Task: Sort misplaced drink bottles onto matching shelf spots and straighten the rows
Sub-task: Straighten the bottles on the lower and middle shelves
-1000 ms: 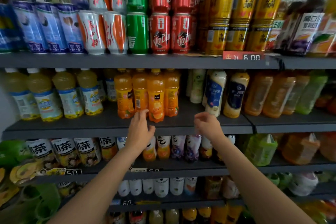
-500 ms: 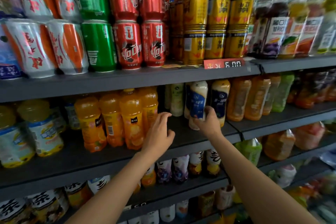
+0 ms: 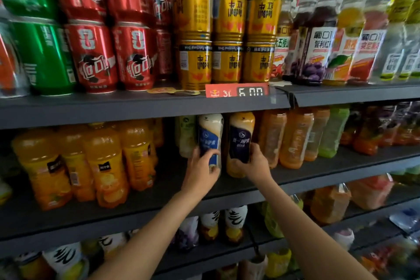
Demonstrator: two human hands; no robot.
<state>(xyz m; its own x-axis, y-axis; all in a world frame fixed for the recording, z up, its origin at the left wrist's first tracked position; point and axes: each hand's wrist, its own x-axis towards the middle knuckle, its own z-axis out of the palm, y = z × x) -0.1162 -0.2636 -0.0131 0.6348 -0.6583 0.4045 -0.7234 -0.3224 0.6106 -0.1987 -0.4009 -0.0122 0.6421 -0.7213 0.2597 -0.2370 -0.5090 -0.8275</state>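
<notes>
Both hands reach to the middle shelf [image 3: 306, 173], each on one bottle near its front edge. The left hand [image 3: 201, 171] grips the white bottle [image 3: 210, 135] with the blue label, fingers behind it and thumb curled across the label's lower part. The right hand [image 3: 253, 165] grips the tan bottle [image 3: 242, 130] with the dark label, fingers wrapped round its lower half. The two bottles stand upright, just beside each other with a narrow gap between. One pale green bottle [image 3: 186, 136] stands just behind and left of the white one. Left of that, about five orange bottles [image 3: 106, 163] show in front, the row blurred, so the count is unsure. To the right stand three amber bottles [image 3: 295, 138] and one light green bottle [image 3: 333, 132], then darker ones too blurred to count. On the top shelf [image 3: 136, 107], six gold cans [image 3: 228, 48] face front, three stacked on three, above a red price tag [image 3: 236, 91] on the shelf's front edge. Left of them are red cans [image 3: 113, 57], two clear in the lower front row with more stacked above, and green cans [image 3: 43, 57], one on another. At the right end stand labelled juice bottles [image 3: 318, 52], at least four. The lower shelf [image 3: 227, 254] holds bottles with black script, two of them clear.
</notes>
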